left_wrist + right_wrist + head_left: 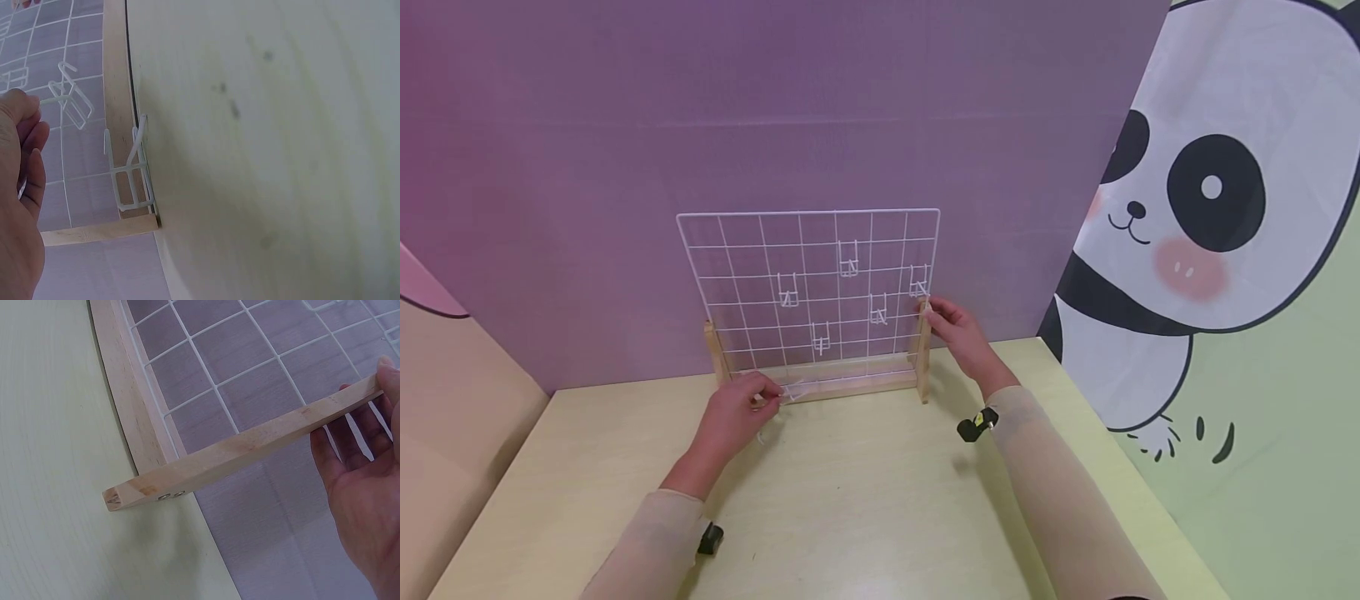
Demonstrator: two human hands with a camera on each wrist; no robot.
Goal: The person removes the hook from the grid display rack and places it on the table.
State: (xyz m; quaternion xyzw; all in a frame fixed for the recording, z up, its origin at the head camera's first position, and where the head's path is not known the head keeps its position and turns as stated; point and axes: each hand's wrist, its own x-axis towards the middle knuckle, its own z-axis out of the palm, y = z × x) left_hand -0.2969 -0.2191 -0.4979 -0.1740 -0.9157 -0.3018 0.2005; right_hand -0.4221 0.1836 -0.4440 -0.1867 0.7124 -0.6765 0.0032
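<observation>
While the left hand (730, 414) pinches a light, stiff wire hook (70, 100), the right hand's (958, 333) fingers steady the grid panel's (808, 292) three-o'clock wooden upright (250, 447).

A pale yellow wooden counter (865, 508) fronts a plain purple backdrop (775, 108), with a cartoon panda wall picture (1210, 217) at three o'clock.

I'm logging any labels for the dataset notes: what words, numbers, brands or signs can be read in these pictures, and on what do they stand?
None: no readable word, number or brand shows in any view.
The white wire grid, its wooden stand and the table bear no print.
The panda picture is a drawing without lettering.
</observation>
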